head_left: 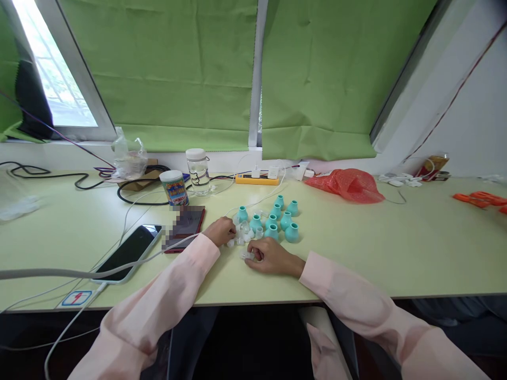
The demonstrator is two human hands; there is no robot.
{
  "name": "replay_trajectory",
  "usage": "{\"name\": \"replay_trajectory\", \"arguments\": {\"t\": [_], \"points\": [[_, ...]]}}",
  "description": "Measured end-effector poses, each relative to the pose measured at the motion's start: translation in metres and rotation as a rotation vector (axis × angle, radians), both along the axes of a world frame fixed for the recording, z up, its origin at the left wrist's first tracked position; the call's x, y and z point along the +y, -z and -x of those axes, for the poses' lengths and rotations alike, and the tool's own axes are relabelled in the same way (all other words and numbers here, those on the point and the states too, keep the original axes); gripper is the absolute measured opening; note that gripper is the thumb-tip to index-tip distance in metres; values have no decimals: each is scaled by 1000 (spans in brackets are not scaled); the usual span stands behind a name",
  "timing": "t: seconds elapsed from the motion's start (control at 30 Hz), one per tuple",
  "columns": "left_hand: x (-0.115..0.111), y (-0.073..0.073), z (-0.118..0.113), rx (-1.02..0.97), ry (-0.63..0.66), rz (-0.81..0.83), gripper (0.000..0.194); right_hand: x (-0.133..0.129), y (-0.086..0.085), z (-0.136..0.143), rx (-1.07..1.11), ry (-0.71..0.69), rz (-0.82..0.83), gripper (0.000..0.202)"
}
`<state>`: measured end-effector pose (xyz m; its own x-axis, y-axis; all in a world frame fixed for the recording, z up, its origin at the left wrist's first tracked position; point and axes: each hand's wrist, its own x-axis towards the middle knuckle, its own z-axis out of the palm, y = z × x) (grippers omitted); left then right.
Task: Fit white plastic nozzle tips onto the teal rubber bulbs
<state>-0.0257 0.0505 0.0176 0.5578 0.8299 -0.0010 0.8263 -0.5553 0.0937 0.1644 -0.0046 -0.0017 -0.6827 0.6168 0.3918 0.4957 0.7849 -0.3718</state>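
At desk centre, your right hand (271, 257) is pinching a small clear part (247, 255) w/ closed fingers; left hand (222, 230) is curling over clear bits (242, 236) beside teal caps (277, 219).

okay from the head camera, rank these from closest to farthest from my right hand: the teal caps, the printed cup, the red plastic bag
1. Teal caps: just beyond the right hand.
2. Printed cup: back left, past the left hand.
3. Red plastic bag: back right, near the wall; roughly as far as the cup, too close to call.
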Motion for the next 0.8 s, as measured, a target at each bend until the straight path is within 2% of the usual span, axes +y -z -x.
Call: {"name": "replay_trajectory", "arguments": {"t": [0.2, 0.3, 0.37, 0.47, 0.57, 0.67, 0.73, 0.8], "points": [[-1, 3, 0, -46, 14, -45, 27, 0, 0, -1, 6, 4, -5, 14], [-3, 2, -1, -101, 17, -104, 17, 0, 0, -1, 12, 6, -2, 14], [-4, 0, -2, -149, 21, -149, 7, 0, 0, -1, 25, 9, -4, 13], [-9, -6, -3, -236, 41, -223, 10, 0, 1, 0, 72, 35, -6, 10], [-24, -18, -6, -355, 53, -318, 12, 1, 2, 2, 140, 63, 16, 9], [-49, -30, -14, -491, 46, -409, 12, 1, 1, 3, 206, 68, 67, 10], [-67, -34, -23, -591, 37, -462, 12, 2, 1, 3, 235, 49, 129, 12], [-83, -32, -33, -818, 45, -547, 10, 2, 2, 3, 253, 4, 205, 13]]}}
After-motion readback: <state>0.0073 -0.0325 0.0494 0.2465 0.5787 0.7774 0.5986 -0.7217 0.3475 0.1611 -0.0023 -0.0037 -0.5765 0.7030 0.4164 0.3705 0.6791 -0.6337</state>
